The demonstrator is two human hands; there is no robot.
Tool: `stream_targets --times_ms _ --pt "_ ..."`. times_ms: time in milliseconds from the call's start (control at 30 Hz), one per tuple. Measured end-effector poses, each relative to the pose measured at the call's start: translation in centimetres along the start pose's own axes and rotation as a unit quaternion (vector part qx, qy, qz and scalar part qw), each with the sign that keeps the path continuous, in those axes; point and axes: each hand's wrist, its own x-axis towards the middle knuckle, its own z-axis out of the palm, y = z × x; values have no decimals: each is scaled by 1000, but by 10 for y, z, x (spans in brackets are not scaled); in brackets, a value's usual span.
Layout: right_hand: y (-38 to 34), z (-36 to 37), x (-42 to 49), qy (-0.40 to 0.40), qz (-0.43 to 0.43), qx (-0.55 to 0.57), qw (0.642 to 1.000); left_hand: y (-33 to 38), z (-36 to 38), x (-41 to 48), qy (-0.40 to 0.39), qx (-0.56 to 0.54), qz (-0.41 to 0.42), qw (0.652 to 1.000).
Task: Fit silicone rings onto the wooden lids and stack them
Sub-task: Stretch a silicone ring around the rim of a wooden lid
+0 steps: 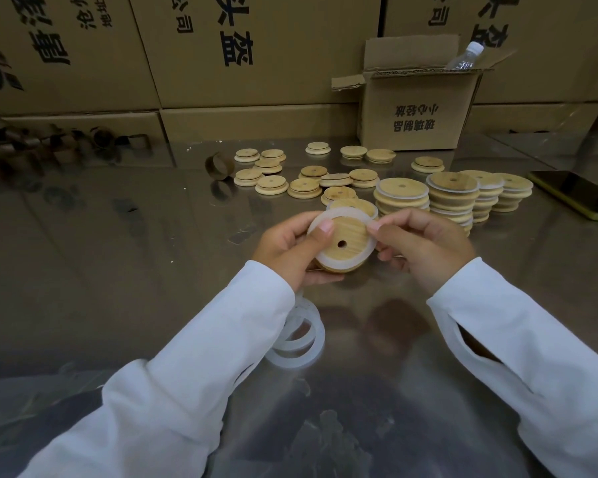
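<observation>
My left hand [287,250] grips a round wooden lid [347,236] with a small centre hole, thumb pressing a white silicone ring [339,262] that lies around the lid's raised face. My right hand [418,246] pinches the ring at the lid's right edge. Behind them lies another ringed lid [354,204]. To the right stand stacks of ringed lids [453,196]. Several bare wooden lids [304,186] are scattered farther back. Loose silicone rings [301,343] lie under my left sleeve.
The work surface is a reflective steel table [118,253]. An open cardboard box [422,105] holding a plastic bottle [465,56] stands at the back right, large cartons [239,53] behind it. A phone [577,193] lies at the far right. Cardboard tape cores [218,164] sit at the back left.
</observation>
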Motion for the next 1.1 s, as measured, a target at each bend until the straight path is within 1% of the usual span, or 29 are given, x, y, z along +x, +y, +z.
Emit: stream_targets --times_ms 200,500,633,700,900,1100 --pt "-3 1 -4 -22 -70 -11 997 1 -2 2 8 -16 -4 1000" --pt "-2 -1 -2 -11 -53 -40 998 0 -2 -1 4 18 45 999" --pt "-1 -2 0 15 -54 -32 998 0 1 0 9 11 57 998" --pt "-1 1 0 16 -62 -33 997 0 1 1 20 -9 56 998" --pt "-3 5 -2 -10 -77 -21 997 -1 0 2 30 -58 21 998" --pt "-2 9 -1 6 -104 -44 994 3 -1 5 47 -69 22 996"
